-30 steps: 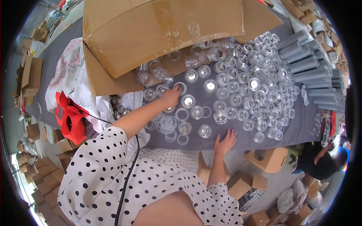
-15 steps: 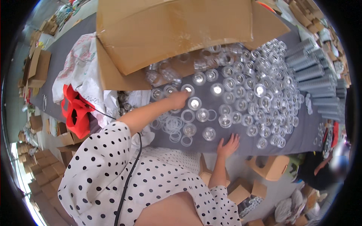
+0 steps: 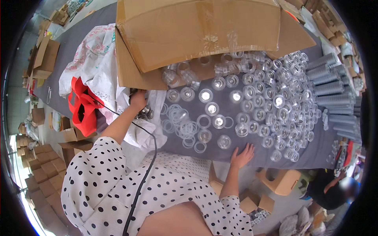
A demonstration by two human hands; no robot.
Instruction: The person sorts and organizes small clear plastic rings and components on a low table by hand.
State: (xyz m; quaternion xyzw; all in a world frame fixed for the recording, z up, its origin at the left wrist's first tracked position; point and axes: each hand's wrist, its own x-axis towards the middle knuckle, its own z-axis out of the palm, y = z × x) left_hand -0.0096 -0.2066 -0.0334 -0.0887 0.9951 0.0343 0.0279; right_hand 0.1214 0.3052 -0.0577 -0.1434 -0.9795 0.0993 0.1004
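Note:
My left hand (image 3: 138, 100) reaches down into the opening of a white woven sack (image 3: 152, 99), among shiny metal parts (image 3: 146, 113); its fingers are hidden there. My right hand (image 3: 243, 156) lies flat on the near edge of the grey-covered table (image 3: 185, 152), fingers spread, holding nothing. Between the hands sit a pile of clear plastic rings (image 3: 190, 127) and several small clear round containers, some with a bright metallic centre, such as one container (image 3: 205, 95). Many more clear containers (image 3: 271, 106) stand crowded together to the right.
A large cardboard box (image 3: 197, 29) lies across the far side, with clear jars (image 3: 191, 78) spilling from its mouth. Stacked clear discs (image 3: 328, 87) line the right. At left are a red bag (image 3: 83, 114) and a black cable (image 3: 146, 167). Another person (image 3: 330, 188) is at lower right.
My left hand has left the container near the table's middle and moved left into the white sack. The right hand stays on the near table edge. The view has shifted slightly.

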